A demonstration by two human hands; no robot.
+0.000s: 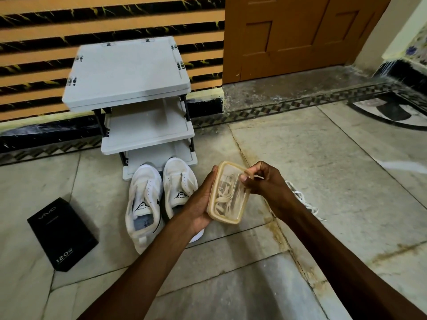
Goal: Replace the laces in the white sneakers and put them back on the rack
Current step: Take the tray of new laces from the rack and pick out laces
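A person's left hand [203,204] cradles a small clear container [231,220], fingers curled round its side. The right hand [263,181] pinches the tan rim at the far corner between thumb and fingertips. Coiled pale laces [221,200] show inside. Two white sneakers [143,204], with no laces visible in them, stand on the floor [323,169] with toes at the lowest shelf of the grey rack [127,70].

Opening it well probably means peeling from that pinched corner while the left hand keeps the base level — so nothing spills.

There is open floor to the right, but loose white laces [302,199] lie just behind the right forearm. A black box [62,234] sits left of the sneakers — the wall closes in behind the rack.
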